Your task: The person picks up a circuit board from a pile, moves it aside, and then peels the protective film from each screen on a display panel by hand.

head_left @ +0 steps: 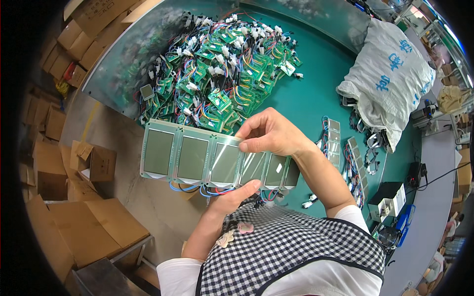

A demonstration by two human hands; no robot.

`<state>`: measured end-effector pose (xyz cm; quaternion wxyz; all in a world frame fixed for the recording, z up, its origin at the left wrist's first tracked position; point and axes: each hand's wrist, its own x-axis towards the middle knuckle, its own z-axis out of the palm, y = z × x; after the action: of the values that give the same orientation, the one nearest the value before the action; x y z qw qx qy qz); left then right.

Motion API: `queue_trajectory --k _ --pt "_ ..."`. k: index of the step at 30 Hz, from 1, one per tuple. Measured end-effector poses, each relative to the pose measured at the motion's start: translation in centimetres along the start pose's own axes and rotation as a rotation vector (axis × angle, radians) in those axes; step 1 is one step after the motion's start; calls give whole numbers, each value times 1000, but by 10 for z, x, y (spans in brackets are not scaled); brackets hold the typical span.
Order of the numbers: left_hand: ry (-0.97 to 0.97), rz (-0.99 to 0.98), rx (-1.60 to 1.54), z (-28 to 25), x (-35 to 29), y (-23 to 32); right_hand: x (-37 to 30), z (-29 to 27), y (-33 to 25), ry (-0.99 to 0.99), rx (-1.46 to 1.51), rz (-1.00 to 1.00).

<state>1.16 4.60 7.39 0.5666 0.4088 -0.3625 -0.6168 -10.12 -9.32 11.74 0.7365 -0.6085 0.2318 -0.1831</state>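
The strip of display boards [224, 163] sits at the centre of the frame, raised in front of the person, long axis roughly crosswise and dipping slightly toward the right. Its left end projects past the near edge of the desk [316, 93], over the floor [163, 212]. Blue and red wires hang from its lower edge.

Right hand [276, 132]: enters from the right, forearm slanting up and left, wrist bent; thumb and forefinger are close together at the strip's upper edge. Left hand [233, 198]: rises from the lower edge of the frame and supports the strip from below, thumb on the front at the lower edge; the other fingers are hidden behind it.

Clearances: the pile of wired circuit boards [217, 74] stands immediately beyond the strip's upper edge. From the pile to the white sack [387, 74], upper right, runs a broad stretch of green desk surface. Right of centre, beyond the right forearm, two further display strips [334, 143] lie near the sack.
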Motion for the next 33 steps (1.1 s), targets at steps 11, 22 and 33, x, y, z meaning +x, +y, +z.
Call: queue_trajectory --k 11,22,33 --pt "71 -8 18 2 4 -1 4 9 -5 56 -194 -32" --pt "134 434 461 0 32 2 -13 29 -5 525 -746 -691" --pt "156 699 1074 -10 27 -9 1 49 -4 684 -1177 -728"
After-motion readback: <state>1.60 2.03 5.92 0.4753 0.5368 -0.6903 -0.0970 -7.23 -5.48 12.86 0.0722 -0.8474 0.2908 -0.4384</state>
